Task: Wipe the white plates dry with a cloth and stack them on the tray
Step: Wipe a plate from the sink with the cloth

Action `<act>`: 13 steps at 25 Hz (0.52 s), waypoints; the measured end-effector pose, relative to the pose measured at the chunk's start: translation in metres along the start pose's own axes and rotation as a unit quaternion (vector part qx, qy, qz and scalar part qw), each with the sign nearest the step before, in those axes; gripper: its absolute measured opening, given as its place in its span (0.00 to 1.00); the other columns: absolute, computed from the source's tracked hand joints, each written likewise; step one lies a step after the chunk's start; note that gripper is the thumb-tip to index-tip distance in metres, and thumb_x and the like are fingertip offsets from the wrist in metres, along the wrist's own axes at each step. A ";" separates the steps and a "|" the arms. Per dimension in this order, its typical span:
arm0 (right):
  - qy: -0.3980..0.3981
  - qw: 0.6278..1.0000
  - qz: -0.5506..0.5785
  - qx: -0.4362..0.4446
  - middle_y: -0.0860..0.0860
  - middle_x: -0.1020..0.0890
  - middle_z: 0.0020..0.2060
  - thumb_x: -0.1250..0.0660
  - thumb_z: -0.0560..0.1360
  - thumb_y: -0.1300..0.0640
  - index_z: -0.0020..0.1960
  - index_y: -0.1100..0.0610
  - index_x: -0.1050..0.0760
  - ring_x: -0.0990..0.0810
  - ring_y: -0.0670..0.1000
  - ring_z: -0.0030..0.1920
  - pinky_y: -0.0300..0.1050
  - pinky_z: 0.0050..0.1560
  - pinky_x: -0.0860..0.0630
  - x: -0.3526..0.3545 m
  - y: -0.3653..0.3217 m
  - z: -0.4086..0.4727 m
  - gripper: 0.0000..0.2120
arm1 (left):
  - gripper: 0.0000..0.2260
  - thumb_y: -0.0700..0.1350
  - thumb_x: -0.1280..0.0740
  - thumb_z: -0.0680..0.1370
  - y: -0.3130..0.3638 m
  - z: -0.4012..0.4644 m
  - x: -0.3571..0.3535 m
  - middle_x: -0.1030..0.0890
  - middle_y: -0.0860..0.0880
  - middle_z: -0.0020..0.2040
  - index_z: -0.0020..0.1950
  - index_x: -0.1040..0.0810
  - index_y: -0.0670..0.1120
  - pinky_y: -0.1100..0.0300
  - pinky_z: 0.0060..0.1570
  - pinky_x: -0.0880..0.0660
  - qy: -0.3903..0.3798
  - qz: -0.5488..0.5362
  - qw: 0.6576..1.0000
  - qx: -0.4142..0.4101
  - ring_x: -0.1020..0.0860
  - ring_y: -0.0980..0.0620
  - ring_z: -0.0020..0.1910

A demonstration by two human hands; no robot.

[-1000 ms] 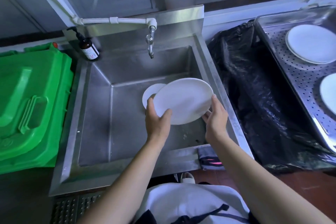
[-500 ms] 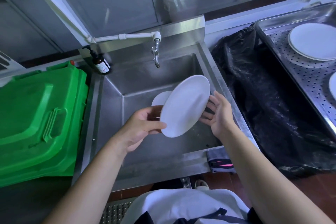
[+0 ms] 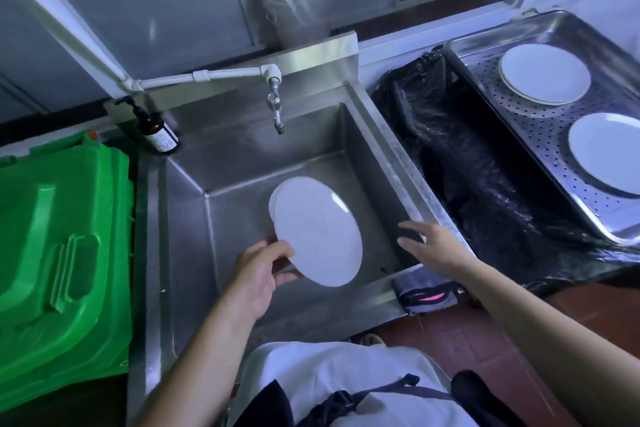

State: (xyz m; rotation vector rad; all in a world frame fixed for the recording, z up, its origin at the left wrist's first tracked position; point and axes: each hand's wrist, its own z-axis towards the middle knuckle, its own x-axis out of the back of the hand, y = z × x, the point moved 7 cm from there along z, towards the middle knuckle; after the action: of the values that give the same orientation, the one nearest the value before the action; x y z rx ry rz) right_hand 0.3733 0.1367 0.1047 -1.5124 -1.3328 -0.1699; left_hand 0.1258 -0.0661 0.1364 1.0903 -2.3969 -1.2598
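Bin: a large bright green plastic wheeled bin [image 3: 59, 270] lies lid-up at the left, just beside the sink.
Sink: a deep square stainless steel sink [image 3: 388, 149] fills the middle, under a white pipe with a metal tap [image 3: 275, 107].
Liner: a crumpled black plastic bag [image 3: 460, 184] lies between the sink and the tray.
Tray: a perforated stainless steel tray [image 3: 540, 128] sits at the right, holding a stack of round white plates [image 3: 543, 78] and, nearer, another round white plate [image 3: 606, 152].
Held plate: a white oval-looking plate [image 3: 317, 232] is tilted on edge over the basin, another white plate edge showing behind it.
Left hand: the left hand [image 3: 258, 276] pinches the held plate's lower rim, thumb in front, fingers behind.
Right hand: the right hand [image 3: 434, 244] is spread open, empty, above the sink's right rim.
Cloth: a folded grey cloth with a pink mark [image 3: 427, 291] hangs over the sink's front edge, below the right wrist.
Bottle: a small brown pump bottle [image 3: 157, 133] stands at the sink's back left corner.
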 end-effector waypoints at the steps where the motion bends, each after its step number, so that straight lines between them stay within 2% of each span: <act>1: 0.000 0.999 -0.041 0.019 0.48 0.24 0.71 0.33 0.79 0.47 0.71 0.49 0.26 0.24 0.51 0.67 0.44 0.67 0.31 -0.001 0.010 -0.011 0.22 | 0.10 0.30 0.35 0.77 -0.007 0.001 0.007 0.13 0.40 0.52 0.54 0.17 0.38 0.54 0.36 0.17 0.004 -0.012 1.000 0.009 0.15 0.44 0.46; 3: -0.009 0.991 -0.116 0.062 0.48 0.27 0.73 0.33 0.78 0.47 0.74 0.47 0.29 0.28 0.50 0.71 0.46 0.71 0.35 -0.014 0.027 -0.032 0.25 | 0.10 0.30 0.36 0.77 -0.020 0.003 0.017 0.13 0.42 0.51 0.54 0.17 0.38 0.54 0.37 0.17 0.005 -0.044 0.999 0.027 0.16 0.45 0.48; 4: -0.026 0.982 -0.169 0.080 0.47 0.32 0.77 0.34 0.78 0.44 0.77 0.46 0.34 0.34 0.50 0.76 0.48 0.75 0.40 -0.027 0.035 -0.044 0.28 | 0.10 0.31 0.36 0.77 -0.024 0.004 0.021 0.13 0.43 0.49 0.54 0.18 0.38 0.54 0.36 0.17 0.006 -0.062 0.997 0.036 0.17 0.46 0.48; 6: -0.083 0.949 -0.294 0.076 0.42 0.50 0.81 0.37 0.76 0.38 0.82 0.45 0.52 0.53 0.50 0.81 0.52 0.79 0.55 -0.061 0.055 -0.066 0.40 | 0.09 0.30 0.37 0.78 -0.030 0.007 0.027 0.14 0.46 0.44 0.51 0.19 0.39 0.55 0.35 0.17 0.013 -0.089 0.994 0.055 0.17 0.48 0.45; 8: -0.103 0.919 -0.373 0.074 0.42 0.66 0.79 0.40 0.76 0.35 0.80 0.47 0.69 0.67 0.52 0.80 0.56 0.78 0.65 -0.082 0.067 -0.079 0.48 | 0.09 0.30 0.36 0.77 -0.033 0.009 0.029 0.14 0.47 0.42 0.51 0.19 0.39 0.55 0.35 0.17 0.013 -0.093 0.993 0.068 0.17 0.49 0.43; 10: -0.096 0.910 -0.396 0.077 0.45 0.70 0.78 0.42 0.76 0.35 0.78 0.49 0.75 0.72 0.54 0.78 0.58 0.78 0.67 -0.086 0.070 -0.081 0.49 | 0.09 0.30 0.36 0.78 -0.032 0.012 0.025 0.14 0.46 0.44 0.52 0.19 0.39 0.55 0.36 0.16 0.005 -0.083 0.994 0.071 0.17 0.48 0.44; 13: -0.104 0.915 -0.384 0.065 0.44 0.66 0.79 0.40 0.77 0.37 0.80 0.47 0.70 0.68 0.52 0.80 0.57 0.79 0.65 -0.081 0.068 -0.075 0.47 | 0.08 0.31 0.36 0.78 -0.030 0.017 0.019 0.14 0.46 0.44 0.52 0.20 0.39 0.54 0.35 0.17 0.001 -0.077 0.994 0.079 0.17 0.48 0.44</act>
State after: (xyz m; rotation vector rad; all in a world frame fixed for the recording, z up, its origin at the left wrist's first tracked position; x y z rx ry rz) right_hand 0.4350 0.0420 0.0413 -0.8396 -2.0214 -0.4139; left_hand 0.1198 -0.0797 0.1004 1.3428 -2.4882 -1.1287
